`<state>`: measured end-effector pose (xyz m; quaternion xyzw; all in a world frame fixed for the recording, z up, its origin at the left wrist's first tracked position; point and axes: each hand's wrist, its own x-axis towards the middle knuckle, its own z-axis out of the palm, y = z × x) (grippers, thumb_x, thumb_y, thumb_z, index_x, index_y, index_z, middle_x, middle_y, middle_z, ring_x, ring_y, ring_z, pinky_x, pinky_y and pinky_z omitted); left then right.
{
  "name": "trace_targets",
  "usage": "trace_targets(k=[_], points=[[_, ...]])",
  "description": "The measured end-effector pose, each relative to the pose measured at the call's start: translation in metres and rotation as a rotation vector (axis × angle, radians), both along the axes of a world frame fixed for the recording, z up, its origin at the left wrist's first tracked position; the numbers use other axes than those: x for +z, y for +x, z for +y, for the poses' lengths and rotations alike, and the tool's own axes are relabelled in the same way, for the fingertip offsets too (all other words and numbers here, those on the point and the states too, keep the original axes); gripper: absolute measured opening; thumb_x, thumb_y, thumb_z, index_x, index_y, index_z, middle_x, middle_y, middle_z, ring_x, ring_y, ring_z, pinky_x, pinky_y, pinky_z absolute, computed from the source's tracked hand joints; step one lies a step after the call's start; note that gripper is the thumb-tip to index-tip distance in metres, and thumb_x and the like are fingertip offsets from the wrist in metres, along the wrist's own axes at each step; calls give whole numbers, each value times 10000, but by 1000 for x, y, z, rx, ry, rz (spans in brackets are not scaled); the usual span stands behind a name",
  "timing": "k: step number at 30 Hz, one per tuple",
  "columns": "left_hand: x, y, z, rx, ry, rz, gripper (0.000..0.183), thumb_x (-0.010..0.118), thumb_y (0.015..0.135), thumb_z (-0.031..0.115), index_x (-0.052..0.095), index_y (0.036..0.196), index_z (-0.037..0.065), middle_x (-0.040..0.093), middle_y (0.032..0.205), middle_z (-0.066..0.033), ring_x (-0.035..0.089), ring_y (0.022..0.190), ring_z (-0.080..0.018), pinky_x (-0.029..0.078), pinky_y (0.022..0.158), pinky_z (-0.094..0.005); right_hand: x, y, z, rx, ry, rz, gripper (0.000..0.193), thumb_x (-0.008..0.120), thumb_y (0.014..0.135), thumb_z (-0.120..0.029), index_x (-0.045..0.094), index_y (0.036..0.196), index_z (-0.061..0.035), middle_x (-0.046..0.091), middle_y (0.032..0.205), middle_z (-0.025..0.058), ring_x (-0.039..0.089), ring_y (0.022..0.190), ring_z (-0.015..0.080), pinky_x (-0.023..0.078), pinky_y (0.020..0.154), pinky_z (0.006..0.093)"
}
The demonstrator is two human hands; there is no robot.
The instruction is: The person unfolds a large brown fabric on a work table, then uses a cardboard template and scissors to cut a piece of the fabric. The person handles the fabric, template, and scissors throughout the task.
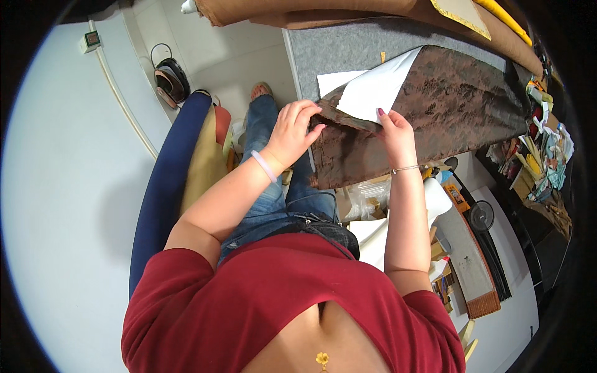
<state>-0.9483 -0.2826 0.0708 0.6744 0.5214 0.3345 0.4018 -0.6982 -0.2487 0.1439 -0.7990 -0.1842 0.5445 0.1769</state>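
Note:
A dark brown patterned fabric [448, 99] lies over the grey table and hangs down past its near edge. My left hand [293, 129] pinches the fabric's left edge between fingers and thumb. With my right hand [395, 128] I grip a raised fold of the same fabric, thumb on top, beside the lower corner of a white sheet [379, 87]. Between my two hands the fold stands slightly open and shows a dark inside. Part of a second white piece [336, 81] shows to the left of the sheet.
The grey table top [336, 46] carries large brown rolls [298, 12] along its far side. Upright blue [165, 180] and yellow [198, 168] rolls stand at my left. A black bag [171, 74] rests on the floor. Colourful scraps [550, 155] are heaped at the far right.

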Motion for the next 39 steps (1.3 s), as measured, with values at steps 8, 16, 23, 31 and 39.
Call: trace_targets(k=[8, 16, 23, 31, 39], points=[[-2, 12, 5, 213, -395, -388, 553, 754, 908, 91, 501, 1392, 3, 590, 1351, -158, 634, 1109, -239, 538, 860, -336, 9, -1, -11, -25, -18, -57, 219, 656, 1034, -241, 702, 1112, -41, 713, 965, -29, 626, 845, 51, 506, 771, 240], [-16, 15, 30, 229, -655, -544, 439, 699, 959, 96, 573, 1368, -8, 715, 1200, -144, 688, 1020, -177, 544, 785, -289, 24, -2, -26, -55, -30, -51, 238, 622, 1053, -223, 690, 1132, -9, 717, 990, -5, 620, 858, 64, 510, 782, 251], [-19, 19, 42, 242, -782, -602, 244, 697, 973, 103, 709, 1155, -60, 767, 984, -119, 697, 879, -121, 534, 776, -263, 19, 0, -39, -137, -39, 5, 255, 593, 1068, -224, 672, 1196, -18, 721, 1078, 6, 645, 954, 87, 515, 892, 276], [-24, 20, 39, 245, -821, -608, 242, 657, 1008, 106, 703, 1175, -63, 769, 1009, -91, 688, 894, -103, 533, 796, -254, 16, 9, -44, -224, -21, 111, 283, 587, 1068, -228, 635, 1279, -46, 700, 1169, 15, 655, 1044, 128, 511, 976, 325], [-28, 7, 44, 295, -887, -573, 334, 635, 1043, 243, 681, 1205, -45, 716, 913, -38, 639, 816, -110, 539, 783, -277, -3, -34, 20, 190, 341, 366, 579, 362, 1127, -442, 505, 1493, -17, 532, 1527, 119, 523, 1382, 274, 383, 1172, 420]])
